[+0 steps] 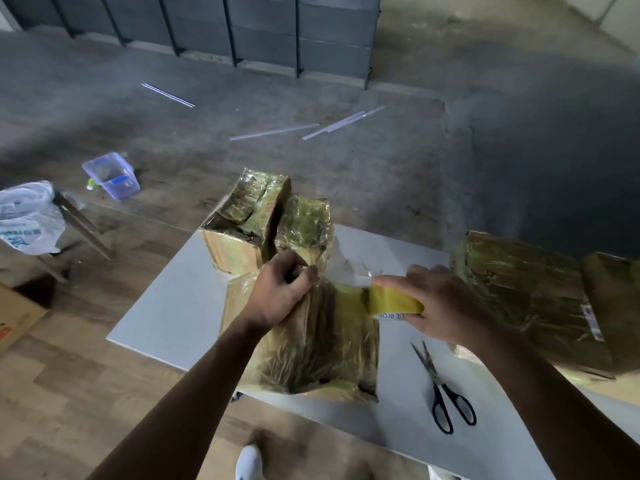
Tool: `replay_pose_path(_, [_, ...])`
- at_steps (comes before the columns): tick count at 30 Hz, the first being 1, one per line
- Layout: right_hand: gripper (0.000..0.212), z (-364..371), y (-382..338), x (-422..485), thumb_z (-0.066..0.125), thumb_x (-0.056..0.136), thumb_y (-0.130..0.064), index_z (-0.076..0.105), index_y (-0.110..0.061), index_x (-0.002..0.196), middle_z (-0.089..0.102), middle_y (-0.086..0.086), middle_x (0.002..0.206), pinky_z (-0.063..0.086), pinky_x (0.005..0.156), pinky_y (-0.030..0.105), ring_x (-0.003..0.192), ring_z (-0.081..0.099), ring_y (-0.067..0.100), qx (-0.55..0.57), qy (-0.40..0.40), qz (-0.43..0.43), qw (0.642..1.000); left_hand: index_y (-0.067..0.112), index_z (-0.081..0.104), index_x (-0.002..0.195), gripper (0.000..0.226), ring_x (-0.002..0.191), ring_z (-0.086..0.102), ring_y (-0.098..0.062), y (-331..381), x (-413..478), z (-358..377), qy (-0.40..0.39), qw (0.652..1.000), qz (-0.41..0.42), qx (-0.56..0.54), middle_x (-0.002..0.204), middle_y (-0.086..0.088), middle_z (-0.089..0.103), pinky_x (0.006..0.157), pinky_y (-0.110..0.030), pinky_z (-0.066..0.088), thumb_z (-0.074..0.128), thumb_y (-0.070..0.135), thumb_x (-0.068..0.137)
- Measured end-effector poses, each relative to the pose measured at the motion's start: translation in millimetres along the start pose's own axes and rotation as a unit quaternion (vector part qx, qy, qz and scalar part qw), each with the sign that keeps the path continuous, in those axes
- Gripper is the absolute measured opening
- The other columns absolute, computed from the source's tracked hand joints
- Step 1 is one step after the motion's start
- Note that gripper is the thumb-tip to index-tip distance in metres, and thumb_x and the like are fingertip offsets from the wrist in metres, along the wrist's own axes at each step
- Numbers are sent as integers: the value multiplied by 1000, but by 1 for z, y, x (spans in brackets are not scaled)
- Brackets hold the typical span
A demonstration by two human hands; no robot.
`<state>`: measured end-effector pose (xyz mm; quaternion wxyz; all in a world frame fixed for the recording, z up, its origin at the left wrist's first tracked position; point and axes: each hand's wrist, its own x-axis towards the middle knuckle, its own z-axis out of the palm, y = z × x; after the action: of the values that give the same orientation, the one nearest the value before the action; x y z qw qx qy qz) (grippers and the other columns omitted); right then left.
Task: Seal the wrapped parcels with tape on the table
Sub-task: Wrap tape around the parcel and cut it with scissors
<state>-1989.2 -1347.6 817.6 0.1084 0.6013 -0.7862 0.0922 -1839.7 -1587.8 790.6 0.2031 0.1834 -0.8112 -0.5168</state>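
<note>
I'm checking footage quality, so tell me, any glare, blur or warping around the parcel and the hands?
Head view: glare streaks across the parcel. Head view: the left hand, right hand and tape look slightly soft, the scissors crisp. Head view: the wide-angle lens splays the far shelves, and the floor beyond is dim.

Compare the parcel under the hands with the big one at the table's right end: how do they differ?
The centre parcel is in hand: the left hand grips its top, the right hand holds a yellow tape roll at its corner; the right parcel lies untouched. The right parcel shows a white label; the centre parcel shows none. Both are wrapped in shiny clear film.
</note>
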Motion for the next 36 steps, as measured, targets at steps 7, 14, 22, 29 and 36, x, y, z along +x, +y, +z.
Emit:
replay_pose_path(7, [87, 4, -15, 7, 78, 70, -8, 37, -46, 136, 53, -16, 127, 49, 79, 27, 105, 56, 7, 279, 36, 83, 956, 7, 56, 75, 42, 65, 51, -7, -1, 1, -12, 36, 997, -15, -72, 67, 1, 56, 64, -24, 42, 52, 49, 72])
replay_pose_path(14, [72, -15, -6, 6, 75, 68, -16, 45, -31, 132, 53, 1, 89, 48, 54, 28, 64, 57, 19, 111, -33, -2, 993, 11, 56, 72, 37, 63, 50, -3, -2, 1, -16, 38, 996, -17, -83, 64, 10, 55, 61, -18, 41, 53, 48, 70])
replay_pose_path(22, [73, 1, 8, -3, 83, 67, -19, 46, -39, 126, 57, -4, 96, 42, 58, 20, 70, 59, 14, 105, -88, 45, 990, 4, 48, 66, 36, 63, 44, -8, -1, -4, -22, 76, 976, -5, -203, 61, 4, 48, 59, -19, 39, 54, 39, 69])
replay_pose_path(29, [80, 28, -11, 6, 80, 70, -14, 42, -38, 137, 55, -6, 113, 52, 75, 31, 92, 59, 15, 215, -53, 119, 968, 0, 56, 79, 27, 75, 55, -16, -37, -3, -10, 9, 971, -28, -236, 75, -1, 60, 72, -25, 46, 49, 25, 80])
replay_pose_path(36, [87, 43, -15, 19, 71, 76, -14, 30, -40, 148, 47, -11, 103, 42, 70, 23, 86, 53, 12, 204, -73, 137, 967, 6, 62, 101, 25, 95, 58, -6, -26, 9, -32, -15, 992, -64, -104, 101, 1, 63, 84, -21, 43, 48, 19, 86])
